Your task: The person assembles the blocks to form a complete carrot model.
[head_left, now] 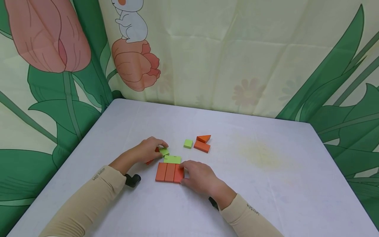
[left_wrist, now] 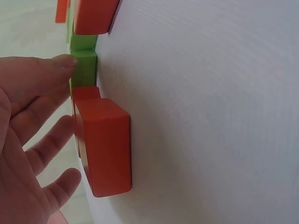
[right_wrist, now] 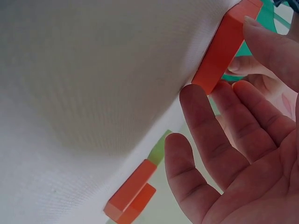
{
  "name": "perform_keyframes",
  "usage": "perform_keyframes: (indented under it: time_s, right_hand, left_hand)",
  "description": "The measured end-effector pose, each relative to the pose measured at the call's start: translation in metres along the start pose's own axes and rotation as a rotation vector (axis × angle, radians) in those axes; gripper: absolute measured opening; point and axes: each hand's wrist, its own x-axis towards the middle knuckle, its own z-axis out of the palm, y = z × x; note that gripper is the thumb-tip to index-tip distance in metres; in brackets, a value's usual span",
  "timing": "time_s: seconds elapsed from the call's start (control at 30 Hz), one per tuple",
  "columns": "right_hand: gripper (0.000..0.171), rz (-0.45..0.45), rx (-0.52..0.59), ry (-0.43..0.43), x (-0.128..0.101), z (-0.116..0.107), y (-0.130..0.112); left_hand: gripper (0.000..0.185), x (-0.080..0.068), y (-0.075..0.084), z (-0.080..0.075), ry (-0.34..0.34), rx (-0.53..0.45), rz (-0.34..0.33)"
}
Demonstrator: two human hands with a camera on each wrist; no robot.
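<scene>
On the white table, three orange-red rectangular blocks lie side by side, with a green rectangular block against their far side. My left hand pinches a small green block at the left end of that green piece. Below its other fingers lie orange-red blocks, partly hidden in the head view. My right hand holds the rightmost block of the row, thumb at the near corner and fingertips at the far end. Its remaining fingers are spread apart.
Farther back lie a green square block, an orange rectangular block and an orange triangular block. A printed cloth with tulips and leaves hangs behind the table.
</scene>
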Motion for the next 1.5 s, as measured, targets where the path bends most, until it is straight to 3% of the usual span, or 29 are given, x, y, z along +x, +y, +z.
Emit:
perform_keyframes:
  time_s: [0.37, 0.73, 1.0, 1.17, 1.3, 1.5]
  right_hand:
    - [0.046, -0.008, 0.004, 0.005, 0.000, 0.000, 0.001]
    - [0.047, -0.010, 0.004, 0.007, 0.000, -0.001, -0.002]
    - [0.048, -0.005, 0.002, 0.001, -0.001, 0.000, -0.003]
    - [0.047, -0.029, 0.019, 0.051, -0.001, -0.009, 0.000]
    - [0.049, -0.009, 0.041, 0.107, 0.009, -0.024, 0.010]
    - [0.051, 0.044, -0.051, 0.120, 0.042, -0.039, 0.033]
  left_hand:
    - [0.042, -0.008, 0.003, -0.001, 0.024, 0.020, 0.034]
    - [0.049, -0.034, 0.010, 0.008, 0.075, 0.069, 0.066]
    - [0.048, -0.040, 0.009, 0.013, 0.091, 0.050, 0.065]
    - [0.047, -0.042, 0.008, 0.012, 0.100, 0.049, 0.079]
    - [0.047, -0.042, 0.007, 0.012, 0.106, 0.056, 0.083]
    - [0.047, -0.042, 0.006, 0.013, 0.100, 0.057, 0.075]
